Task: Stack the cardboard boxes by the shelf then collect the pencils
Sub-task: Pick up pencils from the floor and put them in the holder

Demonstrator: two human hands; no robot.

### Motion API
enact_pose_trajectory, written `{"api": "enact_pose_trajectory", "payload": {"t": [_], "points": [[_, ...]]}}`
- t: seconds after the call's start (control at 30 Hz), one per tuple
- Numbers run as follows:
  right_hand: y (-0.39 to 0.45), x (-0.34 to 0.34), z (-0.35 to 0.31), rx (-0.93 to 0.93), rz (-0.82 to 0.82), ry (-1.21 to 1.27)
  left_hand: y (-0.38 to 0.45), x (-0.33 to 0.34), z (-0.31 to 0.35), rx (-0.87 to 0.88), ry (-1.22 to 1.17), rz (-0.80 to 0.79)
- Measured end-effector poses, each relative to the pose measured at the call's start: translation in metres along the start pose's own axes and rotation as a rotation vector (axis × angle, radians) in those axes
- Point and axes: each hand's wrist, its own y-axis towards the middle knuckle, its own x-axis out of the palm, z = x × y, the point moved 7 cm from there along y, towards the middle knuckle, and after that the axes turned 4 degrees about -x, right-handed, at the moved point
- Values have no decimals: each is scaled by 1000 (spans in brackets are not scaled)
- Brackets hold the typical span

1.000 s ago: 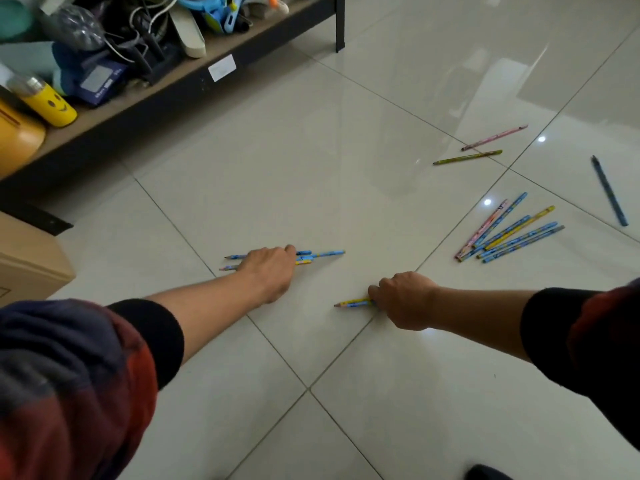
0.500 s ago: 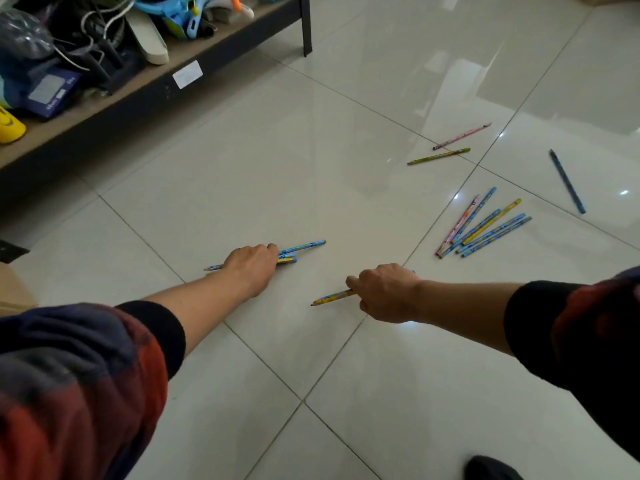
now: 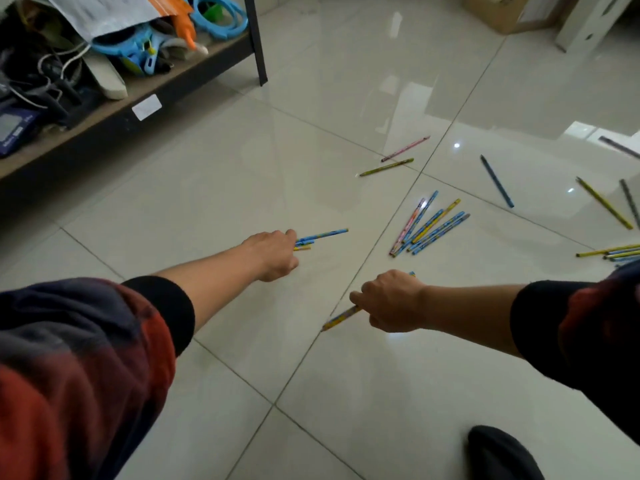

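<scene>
Pencils: we see slim printed sticks, mostly blue and yellow, some pink.
Left hand [image 3: 273, 252]: our fingers curl around three pencils [image 3: 320, 236], tips pointing right, low over the floor [image 3: 214, 188].
Right hand [image 3: 389, 301]: grips one yellow-blue pencil [image 3: 341, 318].
Cluster [image 3: 429, 227]: about seven, right of centre; two more farther off.
Change: the shelf [image 3: 114, 116] sits farther left than before; more pencils show at far right.

- Blue and yellow pencils [image 3: 322, 234] fan out flat beside the shelf [image 3: 114, 116].
- A loose pencil cluster [image 3: 429, 228] lies farther from the shelf.
- A cardboard box [image 3: 498, 12] sits far beyond.
</scene>
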Motion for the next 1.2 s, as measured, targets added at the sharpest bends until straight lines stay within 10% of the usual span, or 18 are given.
{"api": "enact_pose_trajectory", "payload": {"t": [1.2], "points": [[-47, 79, 192, 336, 170, -15, 89, -60, 190, 5, 240, -149]]}}
